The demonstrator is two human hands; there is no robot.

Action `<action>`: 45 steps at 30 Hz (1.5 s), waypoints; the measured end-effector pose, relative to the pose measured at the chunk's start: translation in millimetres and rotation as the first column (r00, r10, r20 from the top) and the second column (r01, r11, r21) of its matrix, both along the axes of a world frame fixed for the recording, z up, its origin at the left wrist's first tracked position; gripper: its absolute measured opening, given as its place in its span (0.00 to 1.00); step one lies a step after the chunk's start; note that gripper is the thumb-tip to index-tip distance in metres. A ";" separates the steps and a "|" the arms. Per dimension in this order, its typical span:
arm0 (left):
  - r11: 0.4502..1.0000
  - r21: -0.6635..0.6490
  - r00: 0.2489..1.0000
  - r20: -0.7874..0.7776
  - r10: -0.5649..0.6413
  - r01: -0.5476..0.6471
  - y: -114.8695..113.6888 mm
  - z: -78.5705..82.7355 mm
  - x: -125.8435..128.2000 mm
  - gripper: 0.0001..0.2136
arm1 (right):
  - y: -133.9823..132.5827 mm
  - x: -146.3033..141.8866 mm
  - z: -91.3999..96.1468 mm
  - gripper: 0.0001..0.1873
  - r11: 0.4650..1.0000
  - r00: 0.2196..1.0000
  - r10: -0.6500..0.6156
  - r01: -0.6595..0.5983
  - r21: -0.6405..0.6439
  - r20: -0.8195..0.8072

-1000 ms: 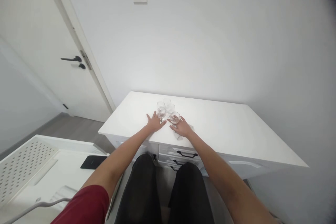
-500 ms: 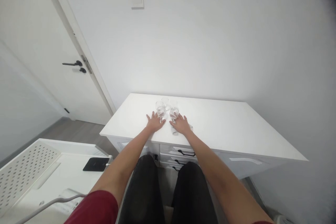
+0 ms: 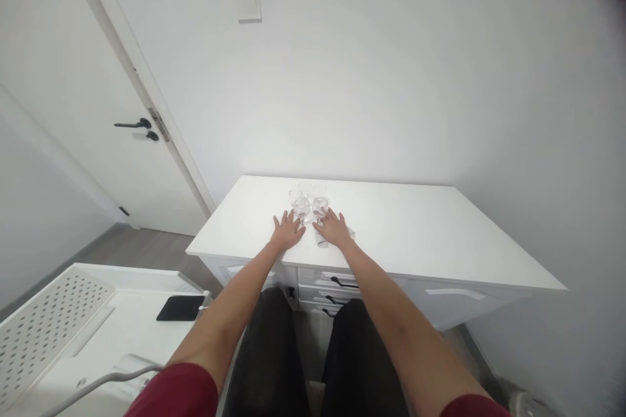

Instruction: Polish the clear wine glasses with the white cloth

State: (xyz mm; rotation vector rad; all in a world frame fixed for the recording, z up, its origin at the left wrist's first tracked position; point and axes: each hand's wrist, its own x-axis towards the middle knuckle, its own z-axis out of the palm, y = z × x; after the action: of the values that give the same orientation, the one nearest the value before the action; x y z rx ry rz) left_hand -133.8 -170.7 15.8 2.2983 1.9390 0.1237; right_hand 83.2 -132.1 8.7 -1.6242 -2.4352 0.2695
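Several small clear stemmed glasses stand close together near the back of a white desk [image 3: 401, 228]; the two nearest are one glass [image 3: 302, 207] and another glass [image 3: 319, 206]. My left hand [image 3: 287, 232] lies flat on the desk with its fingers spread, fingertips just short of the left glass. My right hand [image 3: 335, 229] lies flat too, fingers stretched out, with its fingertips at the foot of the right glass. A small pale cloth [image 3: 322, 242] pokes out from under the right hand.
The desk has drawers with black handles [image 3: 343, 283] above my knees. A white door with a black handle [image 3: 131, 124] is at the left. A low white table [image 3: 53, 319] at lower left carries a black phone [image 3: 180, 307] and a cable.
The glass by my right hand has slid back to join the other glasses, and the right hand has followed it forward. The left hand has stayed flat.
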 end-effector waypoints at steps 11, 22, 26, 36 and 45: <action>0.980 0.070 0.982 0.054 0.183 -0.187 1.7 -5.8 3.0 0.36 | 1.8 -8.7 2.2 0.38 0.995 0.996 -0.089 0.090 -0.039 0.033; 0.979 0.082 0.982 0.045 0.182 -0.185 -1.0 -3.2 1.9 0.30 | -0.7 -11.6 4.7 0.39 0.995 0.994 -0.100 0.101 -0.023 0.034; 0.966 0.152 0.977 0.070 0.201 -0.210 -8.3 -4.3 1.8 0.31 | -14.6 -0.4 5.6 0.39 0.996 0.996 -0.080 0.081 -0.023 0.044; 0.848 0.369 0.923 0.099 0.371 -0.380 -46.6 -7.0 7.8 0.19 | -36.2 107.1 -3.5 0.25 0.952 0.964 -0.242 0.214 0.216 0.108; 0.868 0.294 0.914 0.056 0.402 -0.400 -40.0 -2.6 9.4 0.18 | -32.1 112.4 -2.4 0.19 0.905 0.902 -0.404 0.369 0.210 0.152</action>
State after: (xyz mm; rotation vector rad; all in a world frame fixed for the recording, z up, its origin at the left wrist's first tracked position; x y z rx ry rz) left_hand -124.4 -210.6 13.2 2.0070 2.5308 0.4833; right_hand 195.6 -164.2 6.4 -2.0807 -2.1137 -0.1715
